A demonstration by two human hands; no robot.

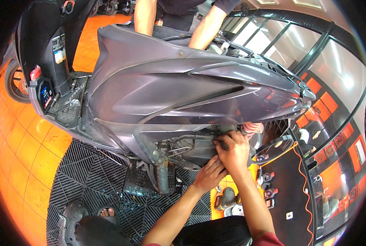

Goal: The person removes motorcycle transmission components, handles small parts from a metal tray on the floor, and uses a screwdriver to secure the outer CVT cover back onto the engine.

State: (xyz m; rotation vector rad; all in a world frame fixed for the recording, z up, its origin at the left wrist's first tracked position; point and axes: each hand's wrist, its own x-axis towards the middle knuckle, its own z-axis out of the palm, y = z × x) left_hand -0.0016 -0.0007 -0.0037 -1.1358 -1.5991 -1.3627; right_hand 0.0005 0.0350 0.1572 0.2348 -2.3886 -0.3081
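A dark grey scooter's side panel (158, 92) spans the middle of the view. Below its rear part is the black engine-side housing (195, 149). My right hand (235, 153) is closed at the rear end of this housing, thumb and fingers pressed round a small dark piece I cannot make out. Just below and left of it, my left hand (209, 175) lies with its fingers stretched against the housing's lower edge. Its fingertips come close to my right hand and are partly hidden. A red coil spring (251, 128) shows behind my right hand.
Across the scooter, another person's forearms (207, 28) reach into its top. Several loose tools lie on the footboard (70, 100). A black ribbed mat (80, 180) covers the floor below. Bottles (269, 192) and an orange cable (304, 176) are at the right.
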